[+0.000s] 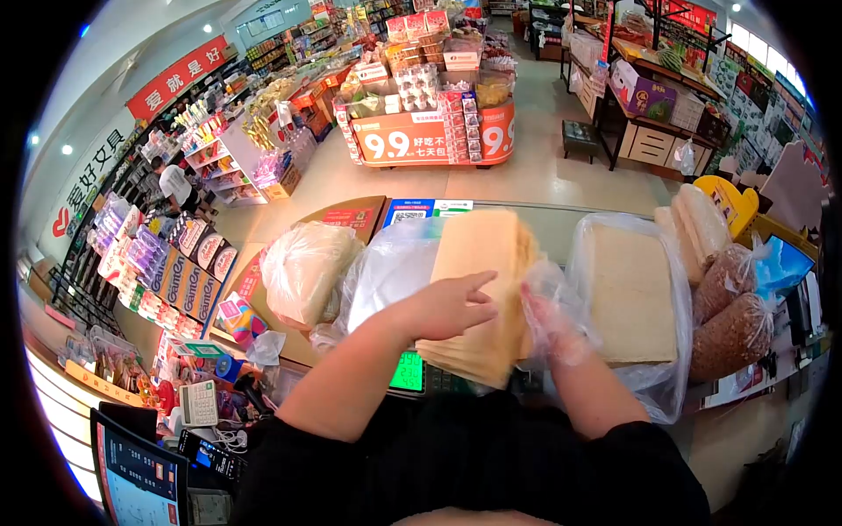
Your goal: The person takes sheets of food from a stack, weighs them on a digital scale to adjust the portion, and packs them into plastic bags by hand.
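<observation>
A stack of thin, pale yellow sheets [478,280], which look like bean curd sheets, stands tilted over the counter, its lower edge blurred. My right hand [554,320], covered by a clear plastic glove or bag, grips the stack's right edge. Across its front reaches my bare left hand [452,307], with index finger stretched out and the other fingers loosely apart; whether it touches the sheets is hard to tell. A clear plastic bag [386,267] lies left of the stack. Right of my gloved hand is a thick pale slab of similar sheets [631,294] in plastic.
A scale's green display [408,372] shows below the stack. Left is a bagged pale block [307,267]; right are bags of brown food [732,337]. A calculator [198,403] and monitor [139,473] stand lower left. Beyond the counter is a snack display [430,136]; a person [178,188] bends near shelves.
</observation>
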